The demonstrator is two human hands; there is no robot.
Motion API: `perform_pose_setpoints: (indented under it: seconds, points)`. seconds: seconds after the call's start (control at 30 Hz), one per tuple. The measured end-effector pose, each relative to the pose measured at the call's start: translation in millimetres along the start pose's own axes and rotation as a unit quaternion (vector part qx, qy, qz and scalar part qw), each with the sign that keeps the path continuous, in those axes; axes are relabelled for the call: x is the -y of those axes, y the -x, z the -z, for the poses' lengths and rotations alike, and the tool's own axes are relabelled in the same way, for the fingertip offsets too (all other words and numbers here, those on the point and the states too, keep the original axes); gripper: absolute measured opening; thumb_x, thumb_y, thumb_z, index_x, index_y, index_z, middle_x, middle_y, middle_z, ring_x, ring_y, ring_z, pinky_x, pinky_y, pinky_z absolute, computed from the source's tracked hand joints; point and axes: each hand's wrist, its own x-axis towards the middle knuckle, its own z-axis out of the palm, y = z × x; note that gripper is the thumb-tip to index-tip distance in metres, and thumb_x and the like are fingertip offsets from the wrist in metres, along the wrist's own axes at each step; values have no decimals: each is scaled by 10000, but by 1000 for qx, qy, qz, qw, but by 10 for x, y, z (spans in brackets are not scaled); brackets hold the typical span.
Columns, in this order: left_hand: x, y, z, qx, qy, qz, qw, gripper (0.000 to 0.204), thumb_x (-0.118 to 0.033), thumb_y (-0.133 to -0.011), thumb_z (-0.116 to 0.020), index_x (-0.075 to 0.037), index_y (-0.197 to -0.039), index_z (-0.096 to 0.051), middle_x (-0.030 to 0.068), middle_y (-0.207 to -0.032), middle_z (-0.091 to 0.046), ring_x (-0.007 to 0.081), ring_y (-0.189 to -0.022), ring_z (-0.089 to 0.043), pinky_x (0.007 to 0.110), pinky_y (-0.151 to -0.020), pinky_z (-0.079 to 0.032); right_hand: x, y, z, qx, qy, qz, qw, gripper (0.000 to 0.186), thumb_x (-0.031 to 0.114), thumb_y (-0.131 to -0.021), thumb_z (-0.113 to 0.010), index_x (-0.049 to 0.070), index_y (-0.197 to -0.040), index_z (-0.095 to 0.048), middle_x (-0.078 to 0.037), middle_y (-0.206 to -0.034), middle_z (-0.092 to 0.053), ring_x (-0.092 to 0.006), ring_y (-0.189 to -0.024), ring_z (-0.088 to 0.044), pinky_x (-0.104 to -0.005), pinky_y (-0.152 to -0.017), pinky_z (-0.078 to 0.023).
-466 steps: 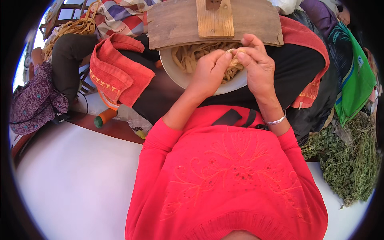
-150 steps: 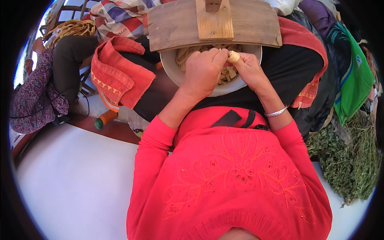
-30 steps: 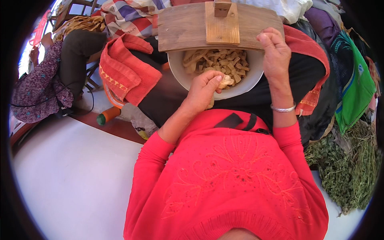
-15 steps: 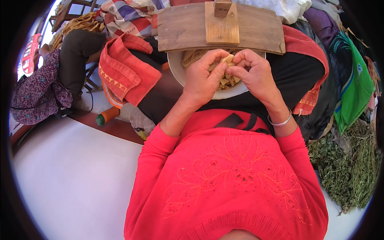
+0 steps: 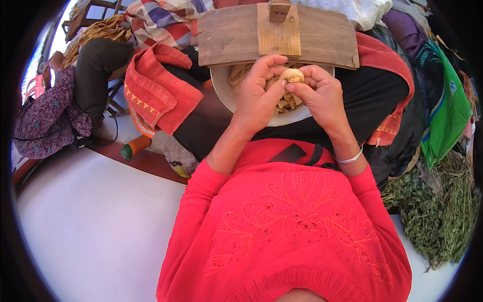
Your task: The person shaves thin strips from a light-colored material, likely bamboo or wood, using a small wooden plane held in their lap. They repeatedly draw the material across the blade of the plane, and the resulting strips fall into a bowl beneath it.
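Both of my hands meet over a white bowl (image 5: 227,90) resting on my lap. My left hand (image 5: 257,95) and my right hand (image 5: 322,95) pinch a small pale lump of dough (image 5: 292,75) between their fingertips. Beige shaped dough pieces (image 5: 288,103) fill the bowl beneath the hands. A wooden board (image 5: 322,38) with a raised centre slat lies across the bowl's far rim, just above my fingers. My sleeves are red, and a silver bracelet (image 5: 349,159) circles my right wrist.
An orange-red cloth (image 5: 156,93) drapes my left knee. A person in a purple patterned top (image 5: 48,118) crouches at far left. An orange bottle with a green cap (image 5: 135,146) lies on the floor. Dried green herbs (image 5: 437,211) pile at right, green fabric (image 5: 445,108) above them.
One second ago my right hand gripped the board and my left reached into the bowl. Both hands then came together and now hold a dough lump slightly higher over the bowl.
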Motion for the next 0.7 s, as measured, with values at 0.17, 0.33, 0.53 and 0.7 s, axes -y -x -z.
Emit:
perform_pose_setpoints:
  seconds: [0.17,0.33,0.53,0.7]
  points:
    - [-54,6,-33,3,58,33,998,390,66,-879,-523,-13,-1254,-454,76,-1101,-588,105,-1009,-561,224,-858,-445,116,76,4,-11,0,16,1000,134,40,-861,-657,-14,-975,-610,9,-746,-629,-26,-626,-534,-175,-552,-423]
    - [-117,22,-96,-1,121,43,992,432,62,-870,-560,-21,-1275,-437,76,-1080,-590,109,-985,-568,225,-836,-449,115,70,97,-2,50,68,996,103,83,-896,-623,-11,-936,-632,9,-705,-604,-28,-580,-507,-182,-520,-411]
    - [-494,73,-116,50,103,42,993,428,51,-867,-524,-11,-1283,-441,59,-982,-620,99,-907,-588,203,-771,-457,361,203,49,33,-48,32,998,175,123,-942,-549,-8,-862,-632,10,-649,-569,-29,-543,-467,-181,-493,-370]
    - [-1208,375,-437,128,154,-57,978,284,-36,-836,-593,-18,-1118,-564,84,-762,-645,167,-662,-592,250,-609,-461,929,522,-9,141,-32,124,982,163,125,-898,-609,-21,-826,-610,-33,-648,-586,-85,-529,-502,-236,-468,-400]
